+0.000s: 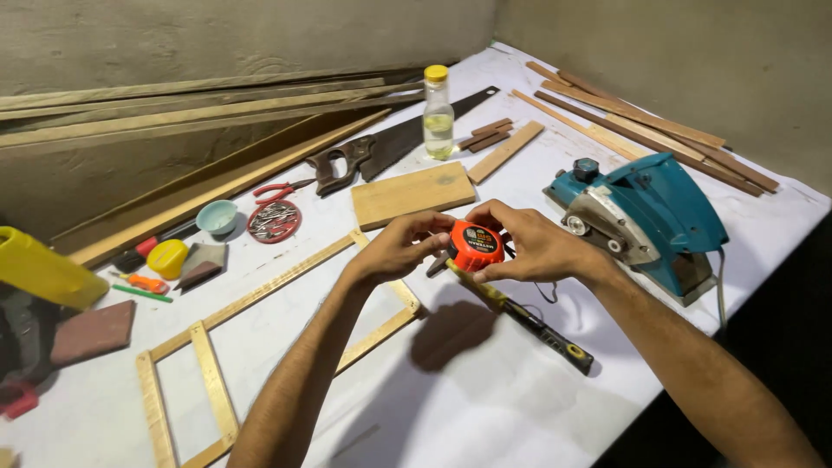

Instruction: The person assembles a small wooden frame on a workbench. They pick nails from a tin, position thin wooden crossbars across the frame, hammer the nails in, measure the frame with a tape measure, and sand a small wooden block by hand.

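Holding an orange tape measure [474, 245] up over the middle of the table [485, 407], both hands meet just above the white sheet, and their shadow falls on the bare cloth beneath. The left hand [400, 247] pinches the case from its left side with fingers curled narrow around it; the right hand [530, 245] wraps over the top and right side, fingers closed on the case too. The tape measure is round-bodied, bright orange with a black face panel, and a short yellow strip seems to run out below it, though it blends with the yellow-and-black tool [536, 322] lying on the table underneath, so I cannot tell them apart surely. Open room lies toward the near edge of the table, where the cloth is bare between the forearms. To the left a thin wooden frame [217, 390] lies flat, its far corner just under the left wrist. To the right a teal planer [646, 217] sits near the table's right edge (its cord hangs off the side). Beyond the hands lie a board [412, 194], a bottle [438, 114] and a saw [386, 147], well apart from the fingers.
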